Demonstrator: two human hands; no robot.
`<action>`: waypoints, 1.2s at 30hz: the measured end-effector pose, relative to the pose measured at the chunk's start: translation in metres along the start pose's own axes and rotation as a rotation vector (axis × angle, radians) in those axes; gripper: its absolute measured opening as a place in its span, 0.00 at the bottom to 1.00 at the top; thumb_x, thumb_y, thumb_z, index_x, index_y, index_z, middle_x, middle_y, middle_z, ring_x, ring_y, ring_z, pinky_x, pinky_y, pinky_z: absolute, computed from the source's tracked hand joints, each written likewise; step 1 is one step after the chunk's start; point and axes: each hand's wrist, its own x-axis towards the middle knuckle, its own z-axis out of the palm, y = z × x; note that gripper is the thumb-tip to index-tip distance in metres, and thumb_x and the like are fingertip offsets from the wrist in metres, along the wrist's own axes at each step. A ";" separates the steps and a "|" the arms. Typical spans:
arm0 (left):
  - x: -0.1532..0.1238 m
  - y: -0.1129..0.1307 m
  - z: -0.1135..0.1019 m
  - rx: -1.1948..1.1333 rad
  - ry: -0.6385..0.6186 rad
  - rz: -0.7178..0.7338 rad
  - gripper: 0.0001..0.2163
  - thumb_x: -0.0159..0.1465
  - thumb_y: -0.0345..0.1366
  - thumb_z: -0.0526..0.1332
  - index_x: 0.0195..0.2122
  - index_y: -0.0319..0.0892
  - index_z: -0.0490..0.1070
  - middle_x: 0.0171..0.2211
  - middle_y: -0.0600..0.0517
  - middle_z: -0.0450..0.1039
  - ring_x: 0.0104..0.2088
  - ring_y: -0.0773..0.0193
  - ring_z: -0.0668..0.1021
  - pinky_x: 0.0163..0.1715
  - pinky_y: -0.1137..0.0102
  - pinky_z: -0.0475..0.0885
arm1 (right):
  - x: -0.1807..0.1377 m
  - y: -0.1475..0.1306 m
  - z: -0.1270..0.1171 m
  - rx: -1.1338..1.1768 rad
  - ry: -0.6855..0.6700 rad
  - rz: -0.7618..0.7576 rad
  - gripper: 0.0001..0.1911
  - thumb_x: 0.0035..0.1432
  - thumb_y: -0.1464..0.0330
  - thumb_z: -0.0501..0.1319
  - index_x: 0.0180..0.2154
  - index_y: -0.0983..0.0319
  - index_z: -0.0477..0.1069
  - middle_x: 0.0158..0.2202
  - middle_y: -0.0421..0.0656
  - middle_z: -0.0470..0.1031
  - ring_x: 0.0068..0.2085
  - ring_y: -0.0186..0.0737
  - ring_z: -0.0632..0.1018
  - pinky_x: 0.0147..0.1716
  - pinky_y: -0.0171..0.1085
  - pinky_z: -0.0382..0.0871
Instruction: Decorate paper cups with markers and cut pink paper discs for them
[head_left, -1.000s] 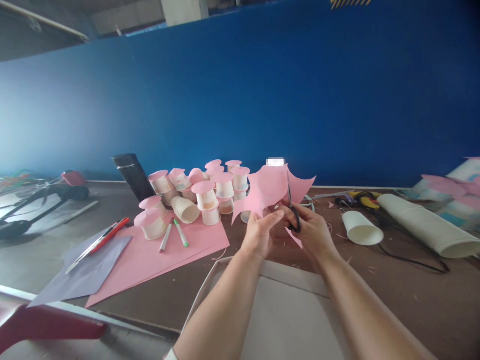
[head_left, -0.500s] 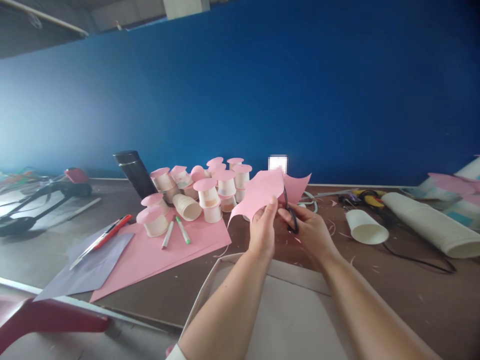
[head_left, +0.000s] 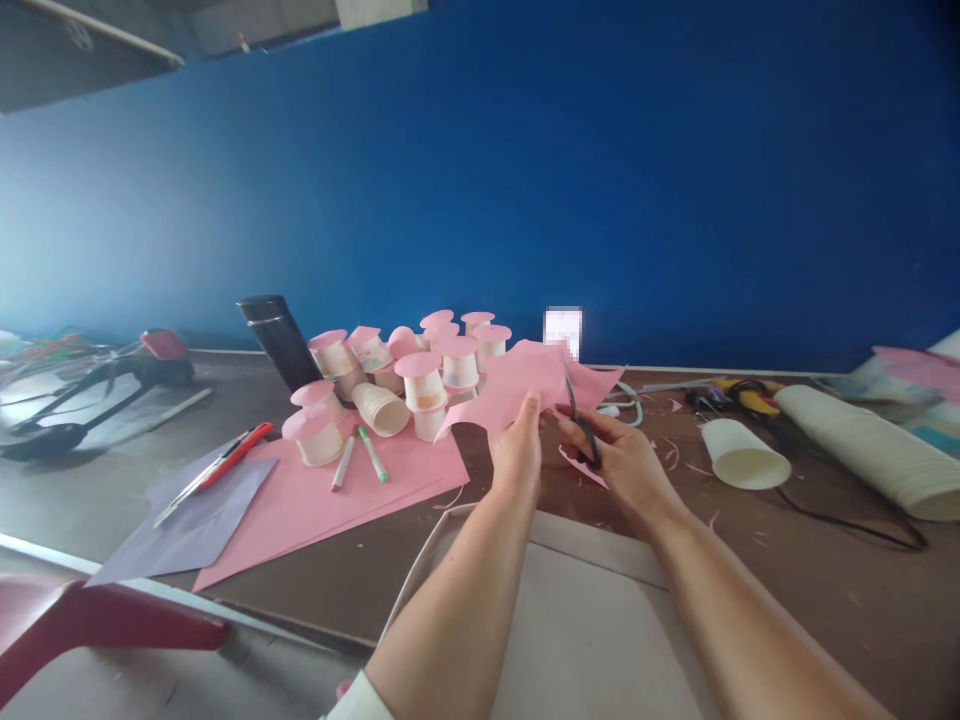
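Observation:
My left hand [head_left: 519, 447] is closed on a sheet of pink paper [head_left: 517, 380], thumb on top and fingers underneath, mostly hidden. The sheet has curved, cut edges and is raised above the table. In my right hand [head_left: 626, 455] is a pair of black-handled scissors [head_left: 589, 440], with the blades against the paper's right part. Beyond the paper, to the left, several paper cups [head_left: 424, 390] stand topped with pink paper discs, some stacked on others. A thin pink offcut [head_left: 586, 468] lies below the scissors.
Pink sheets [head_left: 300, 520], a grey sheet [head_left: 187, 530], a red cutter knife [head_left: 232, 458] and two markers [head_left: 373, 455] lie left. A dark flask [head_left: 277, 340] leans behind. Right are a loose cup [head_left: 742, 455], a long cup stack [head_left: 870, 450] and cables. An open box [head_left: 600, 600] sits under my forearms.
My left hand and the paper have shifted slightly left, and the paper's left corner now spreads further left. The scissors stay at the sheet. The whole view has moved a little.

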 end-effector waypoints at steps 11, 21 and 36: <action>-0.005 0.003 0.003 -0.008 -0.037 0.037 0.20 0.55 0.54 0.64 0.29 0.39 0.79 0.33 0.45 0.78 0.35 0.60 0.77 0.41 0.65 0.70 | -0.004 -0.009 0.000 0.023 0.060 -0.013 0.27 0.46 0.56 0.70 0.49 0.58 0.77 0.27 0.39 0.72 0.29 0.33 0.72 0.29 0.32 0.67; -0.011 0.012 0.002 -0.035 -0.042 -0.006 0.19 0.55 0.52 0.64 0.29 0.38 0.78 0.31 0.47 0.77 0.33 0.62 0.76 0.39 0.67 0.70 | -0.005 -0.009 0.001 0.078 0.074 -0.026 0.28 0.44 0.55 0.72 0.47 0.58 0.78 0.26 0.37 0.70 0.29 0.31 0.71 0.33 0.34 0.70; 0.009 -0.006 0.000 -0.094 -0.054 0.106 0.20 0.53 0.53 0.66 0.29 0.38 0.76 0.25 0.49 0.74 0.27 0.64 0.73 0.34 0.68 0.69 | -0.005 -0.007 -0.002 0.022 0.052 -0.023 0.28 0.46 0.52 0.70 0.47 0.59 0.78 0.27 0.38 0.72 0.29 0.32 0.73 0.33 0.34 0.70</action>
